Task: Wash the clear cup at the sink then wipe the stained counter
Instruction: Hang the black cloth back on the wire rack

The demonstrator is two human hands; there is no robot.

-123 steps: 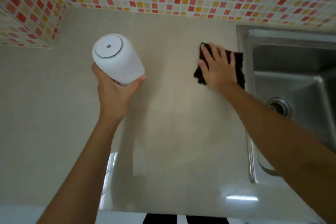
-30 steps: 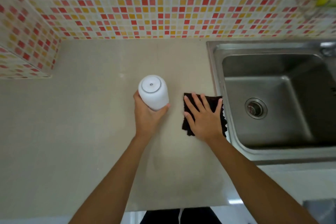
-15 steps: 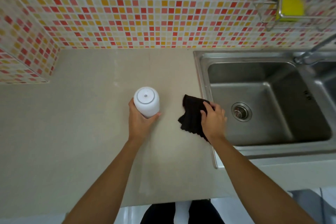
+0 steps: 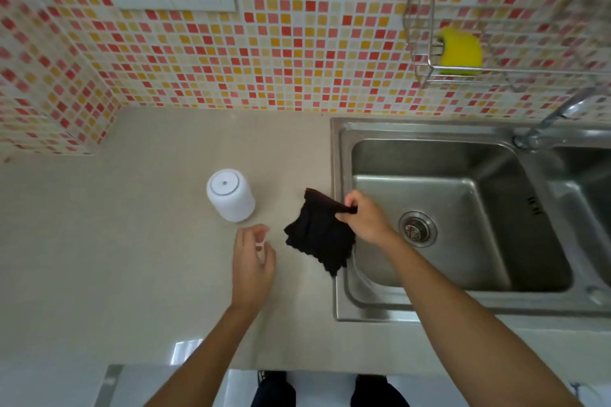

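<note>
Now the right hand [image 4: 365,221] pinches the dark cloth [image 4: 319,235] mid-frame beside the sink [image 4: 337,208]; left hand [image 4: 253,259] released, cup [image 4: 230,195] just above-left, inverted on the tabletop [image 4: 115,258]

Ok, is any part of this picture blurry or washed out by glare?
Head view: the left hand has smeared, motion-blurred fingers; the right hand pinching the dark cloth is sharper; a bright glare patch sits on the beige counter's near edge; the wide lens bows the steel sink rim and tiled wall.
</note>
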